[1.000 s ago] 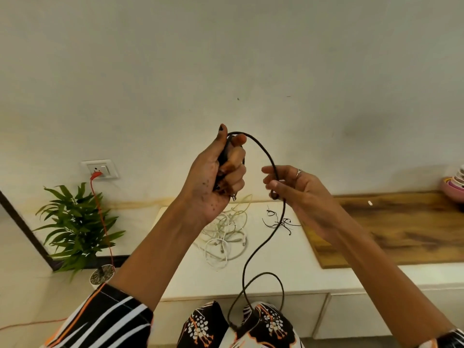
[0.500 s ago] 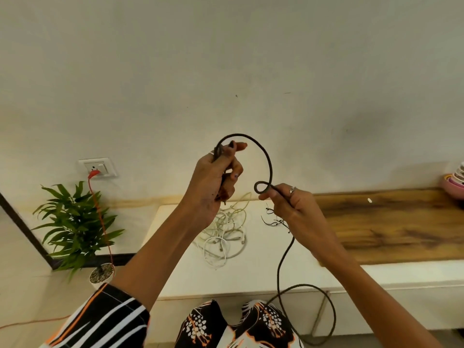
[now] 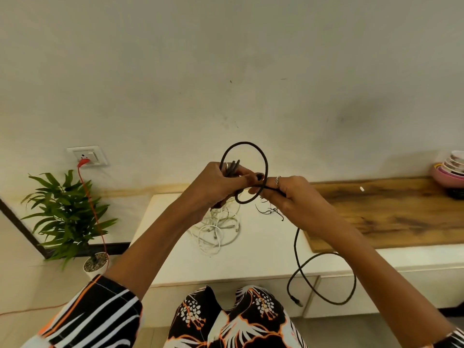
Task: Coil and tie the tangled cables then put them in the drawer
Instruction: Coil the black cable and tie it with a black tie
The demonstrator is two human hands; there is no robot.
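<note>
Both hands (image 3: 253,192) hide the black cable's (image 3: 297,249) crossing (loop visible above).

My right hand (image 3: 291,199) has swung in against my left hand (image 3: 221,187), closing the black cable (image 3: 253,146) into a full loop; its tail now hangs further right

A low cabinet (image 3: 175,262) stands against the wall, with a tangle of cables (image 3: 218,228) lying on its top toward the left and a wooden board (image 3: 391,214) to the right. Stacked bowls (image 3: 449,169) sit at the board's far right end. Left of the cabinet, a potted plant (image 3: 67,217) stands on the floor below a wall socket (image 3: 88,155).
</note>
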